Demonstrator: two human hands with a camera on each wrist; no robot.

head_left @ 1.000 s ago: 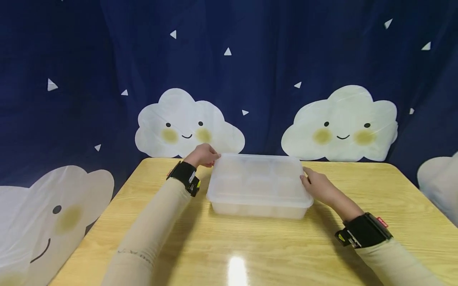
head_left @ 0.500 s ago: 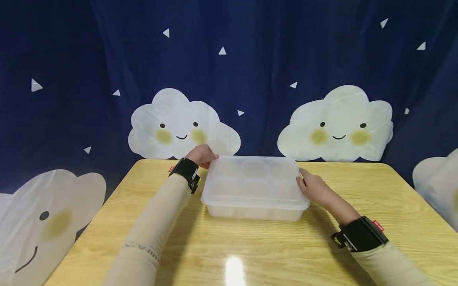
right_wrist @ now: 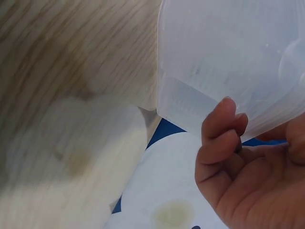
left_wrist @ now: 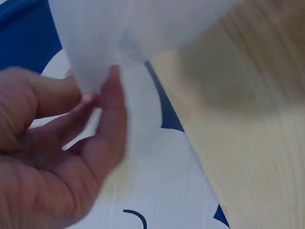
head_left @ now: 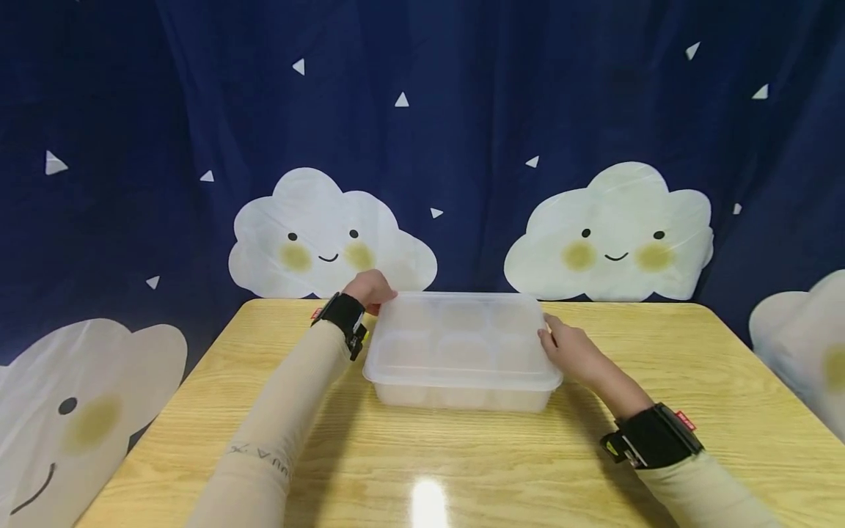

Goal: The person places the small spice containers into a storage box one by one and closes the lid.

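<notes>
In the head view a translucent white plastic storage box (head_left: 455,396) with several compartments is over the table, its frosted lid (head_left: 462,348) on top. My left hand (head_left: 371,287) holds the far left corner. The left wrist view shows that hand (left_wrist: 71,148) pinching the pale plastic corner (left_wrist: 90,47) between thumb and fingers. At the right side, my right hand (head_left: 573,350) grips the rim. Up close in the right wrist view, its curled fingers (right_wrist: 219,138) lie against the clear plastic (right_wrist: 219,52), the thumb partly hidden behind it.
The light wooden table (head_left: 422,447) extends around the box to a far edge. Behind it hangs a dark blue curtain (head_left: 462,110) printed with white triangles and smiling clouds (head_left: 614,220). Each wrist wears a black strap (head_left: 656,436) with a small camera over a cream sleeve.
The head view has turned slightly right, shifting everything left in the frame. My left fingers have tucked further behind the box corner. The box has hardly moved relative to the table.
</notes>
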